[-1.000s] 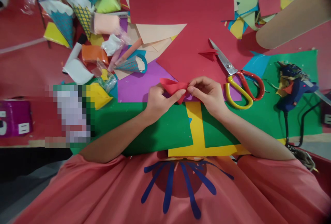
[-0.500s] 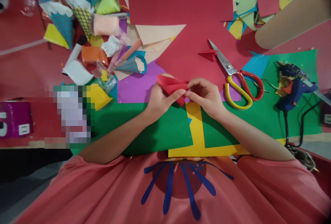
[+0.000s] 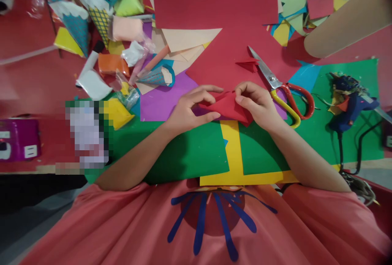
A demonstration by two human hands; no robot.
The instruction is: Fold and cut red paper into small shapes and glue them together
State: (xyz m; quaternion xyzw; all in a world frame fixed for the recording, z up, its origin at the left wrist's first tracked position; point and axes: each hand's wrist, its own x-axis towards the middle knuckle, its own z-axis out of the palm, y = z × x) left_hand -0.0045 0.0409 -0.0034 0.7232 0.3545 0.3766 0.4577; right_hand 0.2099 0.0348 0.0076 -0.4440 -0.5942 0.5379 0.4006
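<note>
Between my hands is a folded piece of red paper (image 3: 231, 108), pointed at its left end. The thumb and fingers of my right hand (image 3: 255, 103) pinch its right edge. My left hand (image 3: 192, 108) is open around the paper's left part, thumb below and fingers above; whether they touch it I cannot tell. Scissors (image 3: 277, 85) with one yellow and one red handle lie just right of my right hand. A small folded red paper piece (image 3: 247, 64) rests by their blades.
Patterned paper cones (image 3: 98, 16) and packets of coloured clay (image 3: 113, 65) crowd the left. A small blue cone (image 3: 157, 76) lies on purple paper (image 3: 156, 103). At right are a blue glue gun (image 3: 349, 110) with its cord, a cardboard tube (image 3: 343, 22) and paper scraps (image 3: 294, 5).
The red paper has moved right and come down closer to the table, with my right hand pinching it. My left hand has loosened from its grip, fingers spreading.
</note>
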